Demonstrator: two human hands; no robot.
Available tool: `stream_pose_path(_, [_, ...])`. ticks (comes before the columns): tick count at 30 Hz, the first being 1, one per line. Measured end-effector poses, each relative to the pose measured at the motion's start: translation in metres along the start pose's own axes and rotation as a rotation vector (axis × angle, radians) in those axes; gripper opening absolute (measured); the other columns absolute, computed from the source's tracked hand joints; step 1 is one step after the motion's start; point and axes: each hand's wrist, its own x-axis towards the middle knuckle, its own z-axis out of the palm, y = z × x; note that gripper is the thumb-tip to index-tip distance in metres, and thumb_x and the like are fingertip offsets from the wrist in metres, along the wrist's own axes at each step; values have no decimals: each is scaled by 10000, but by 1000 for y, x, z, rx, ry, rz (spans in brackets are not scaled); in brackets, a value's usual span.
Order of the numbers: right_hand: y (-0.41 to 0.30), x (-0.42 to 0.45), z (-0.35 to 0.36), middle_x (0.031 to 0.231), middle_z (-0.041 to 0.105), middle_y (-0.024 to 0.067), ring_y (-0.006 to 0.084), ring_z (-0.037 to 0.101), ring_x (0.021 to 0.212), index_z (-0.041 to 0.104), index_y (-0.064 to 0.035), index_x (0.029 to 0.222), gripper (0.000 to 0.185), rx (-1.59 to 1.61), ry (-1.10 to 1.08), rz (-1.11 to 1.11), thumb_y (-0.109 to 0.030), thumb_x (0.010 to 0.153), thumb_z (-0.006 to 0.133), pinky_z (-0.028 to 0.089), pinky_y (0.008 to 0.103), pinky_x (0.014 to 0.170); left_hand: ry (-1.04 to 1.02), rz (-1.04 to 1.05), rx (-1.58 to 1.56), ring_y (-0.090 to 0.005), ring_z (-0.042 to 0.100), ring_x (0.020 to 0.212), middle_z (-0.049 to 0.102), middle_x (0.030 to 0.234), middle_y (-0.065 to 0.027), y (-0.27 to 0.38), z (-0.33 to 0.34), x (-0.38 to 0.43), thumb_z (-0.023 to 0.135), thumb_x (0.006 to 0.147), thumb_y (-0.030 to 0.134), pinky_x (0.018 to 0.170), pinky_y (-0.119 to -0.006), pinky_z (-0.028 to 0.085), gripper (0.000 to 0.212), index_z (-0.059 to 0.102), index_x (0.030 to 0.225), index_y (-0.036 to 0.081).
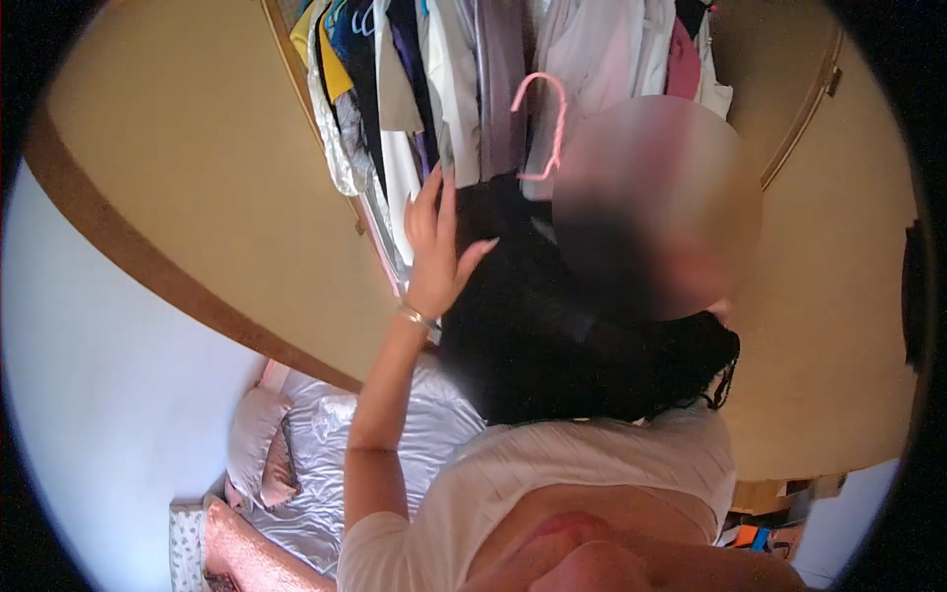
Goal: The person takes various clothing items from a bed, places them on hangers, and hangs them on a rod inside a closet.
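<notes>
A black garment (518, 318) is spread out in front of my chest. A pink hanger (560, 140) sticks up from its top edge, hook upward. My left hand (435, 244) is raised at the garment's left side, fingers extended, thumb apart over the black cloth; nothing is gripped in it. Whether the palm presses on the cloth I cannot tell. A bracelet (418, 317) circles that wrist. A blurred disc hides the garment's right part and most of my right hand (723, 311); only a bit of skin shows at the disc's lower edge.
Clothes (451, 96) hang packed together in a wardrobe ahead, between a left door (207, 170) and a right door (836, 296) standing open. At lower left lies a bed with a shiny sheet (318, 473), a cushion (255, 444) and a pink pillow (251, 547).
</notes>
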Motion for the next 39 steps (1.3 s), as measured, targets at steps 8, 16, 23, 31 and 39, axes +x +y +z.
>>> stream_pose_path(8, [-44,73,-62,1098,638,81,155,594,987,545,-1,1263,526,-226,431,-413,-239,823,706,452,272,892,-441,-692,-119,-402,571,993,617,1069,-219,-97,72,-298,445,977,274,891,-464,430,332,605,1073,-1])
stream_pose_path(16, [-35,260,-156,1089,597,128,220,577,953,515,21,1202,448,-911,587,-384,-200,843,663,457,335,863,-1198,-1700,350,-324,649,873,660,966,-192,23,-97,-734,472,917,376,777,-490,514,415,578,1219,112])
stream_pose_path(23, [-13,339,-134,1081,561,168,277,562,924,489,40,1149,381,-1223,756,-691,-167,860,626,461,391,838,-157,-2271,369,-346,646,894,660,1006,-200,226,-108,-776,489,898,437,778,-502,501,432,636,1068,68])
stream_pose_path(31, [138,302,151,1072,520,215,343,545,890,458,61,1089,308,-502,809,-1376,-128,880,582,466,455,809,144,-2415,183,-361,629,1005,664,1037,-200,269,-9,-749,525,870,466,860,-470,487,453,700,1003,70])
stream_pose_path(39, [491,-40,485,1171,615,152,256,645,898,653,-42,1088,290,-752,-1596,-90,-87,804,682,510,331,792,1732,-1871,-131,-149,646,761,679,914,-65,417,-79,-824,544,949,318,656,-293,526,291,640,1032,55])
